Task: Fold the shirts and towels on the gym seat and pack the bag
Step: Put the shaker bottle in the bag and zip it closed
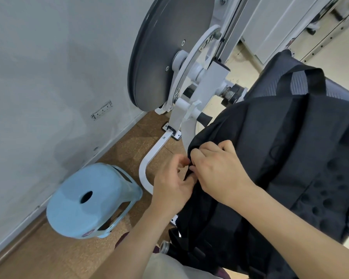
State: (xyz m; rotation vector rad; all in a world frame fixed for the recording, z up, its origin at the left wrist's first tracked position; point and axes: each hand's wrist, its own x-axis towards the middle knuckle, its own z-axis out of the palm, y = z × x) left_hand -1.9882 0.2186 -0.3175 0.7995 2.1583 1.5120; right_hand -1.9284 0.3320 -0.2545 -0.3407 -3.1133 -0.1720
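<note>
The right hand lies knuckles-up on the near corner of the black bag, its fingers curled over the edge and bunching the fabric. This looks like a bracing grip that keeps the corner taut. The left hand meets it from the outside, with thumb and fingertips pinched together on something small and dark at the same seam. That is probably a zip pull, though it is too small and too hidden to be sure. With one hand anchoring and the other pulling, the person seems to be working the bag's closure, either opening it to pack or closing it afterwards; the mouth of the bag is out of sight, so I cannot tell which. No shirts or towels show anywhere. The bag lies flat with its padded back panel and shoulder straps facing up, its carry handle at the far end, and it rests on the ribbed dark gym seat, which holds it at working height. Beyond the hands stand the machine's white frame and grey disc. A pale blue stool stands on the cork-patterned floor, near the wall.
</note>
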